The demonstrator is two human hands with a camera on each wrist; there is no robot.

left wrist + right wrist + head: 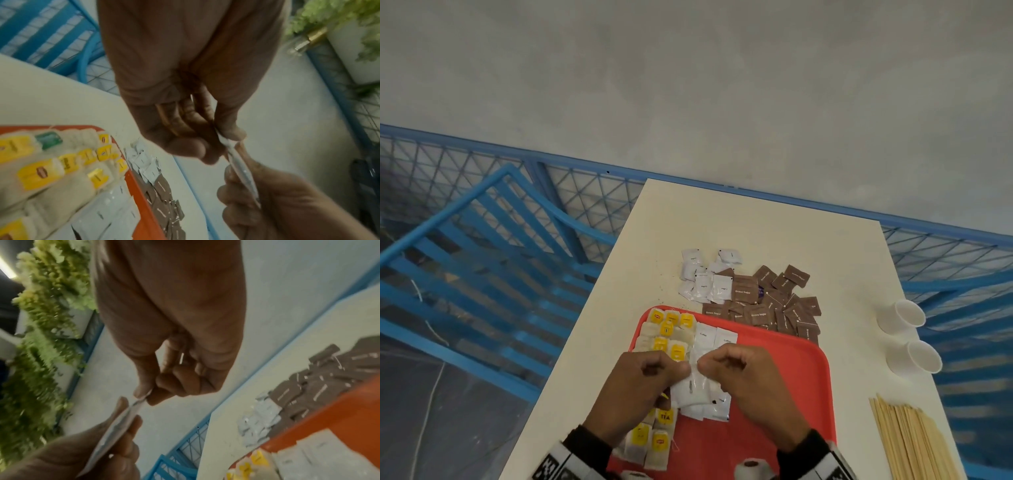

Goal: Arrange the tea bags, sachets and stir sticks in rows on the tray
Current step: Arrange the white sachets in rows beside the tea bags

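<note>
Both hands are pinching a small stack of flat white paper sachets (693, 394) above the red plastic tray (796, 370): the left hand (635, 387) is gripping one side, the right hand (748, 380) is nipping the top edge between thumb and forefinger. The packets look light, thin and limp, likely to slide over each other, so peeling one by its edge seems wisest. Yellow-tagged tea bags (669, 329) are lying in a row on the tray; brown sugar sachets (774, 301) and pale wooden stir sticks (914, 442) are waiting on the cream surface (739, 226).
</note>
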